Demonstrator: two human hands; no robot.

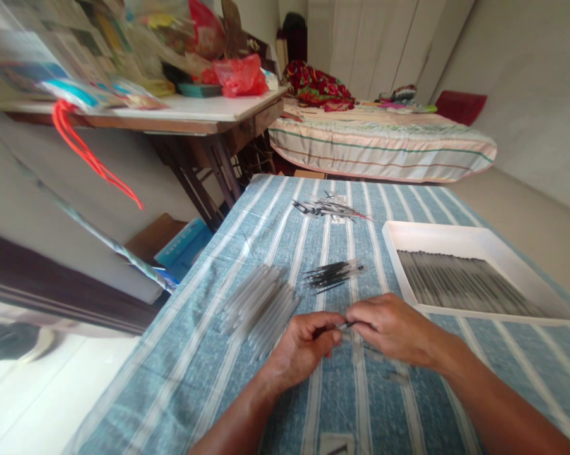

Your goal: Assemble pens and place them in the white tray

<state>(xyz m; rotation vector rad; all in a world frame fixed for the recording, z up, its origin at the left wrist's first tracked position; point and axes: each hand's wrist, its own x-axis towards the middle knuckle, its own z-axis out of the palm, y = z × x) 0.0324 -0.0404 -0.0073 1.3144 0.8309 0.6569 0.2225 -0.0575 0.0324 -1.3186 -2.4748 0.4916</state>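
My left hand [306, 341] and my right hand [384, 325] meet at the near middle of the table, fingertips almost touching. Both pinch a thin pen [345, 325], dark at the part between them; most of it is hidden by fingers. Left of my left hand lies a heap of translucent grey pen barrels [261, 309]. Just beyond the hands sits a small bunch of black pen refills [333, 275]. To the right, a shallow white box [431, 235] holds a row of dark-tipped pens [465, 281].
Farther back on the striped blue tablecloth [209, 303] is a loose pile of thin black and clear pieces [330, 207]. A cluttered side table [209, 114] with red cords [93, 158] hanging off it stands at the left. Behind is a bed [384, 142].
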